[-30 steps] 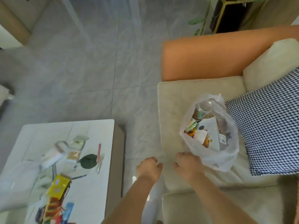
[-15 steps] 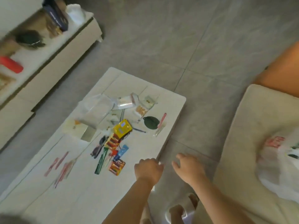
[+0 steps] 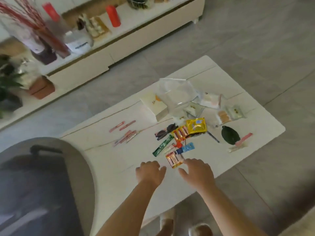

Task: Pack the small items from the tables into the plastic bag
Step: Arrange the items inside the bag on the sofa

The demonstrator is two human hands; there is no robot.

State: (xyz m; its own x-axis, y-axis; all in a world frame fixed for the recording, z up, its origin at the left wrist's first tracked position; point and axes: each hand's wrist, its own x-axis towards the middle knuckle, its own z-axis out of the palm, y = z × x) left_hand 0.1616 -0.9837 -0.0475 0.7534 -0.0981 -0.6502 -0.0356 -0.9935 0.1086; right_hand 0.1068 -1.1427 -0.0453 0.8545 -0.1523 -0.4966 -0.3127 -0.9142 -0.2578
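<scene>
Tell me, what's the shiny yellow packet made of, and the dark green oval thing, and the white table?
The yellow packet looks like glossy foil or plastic film: it is crinkled and catches the light. The dark green oval thing looks matte and smooth, maybe rubber or soft plastic; the blur leaves that open. The white table looks like polished stone or a stone-look slab, with thin vein lines running across it.

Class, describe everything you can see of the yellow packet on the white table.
The yellow packet looks like a glossy foil or plastic pouch, roughly square, with a pale round design and a small blue mark on its face; any print is too blurred to read. It lies flat near the middle of the white table, slightly turned. Its lower left edge meets an orange and red pack. Neither hand touches it.
</scene>
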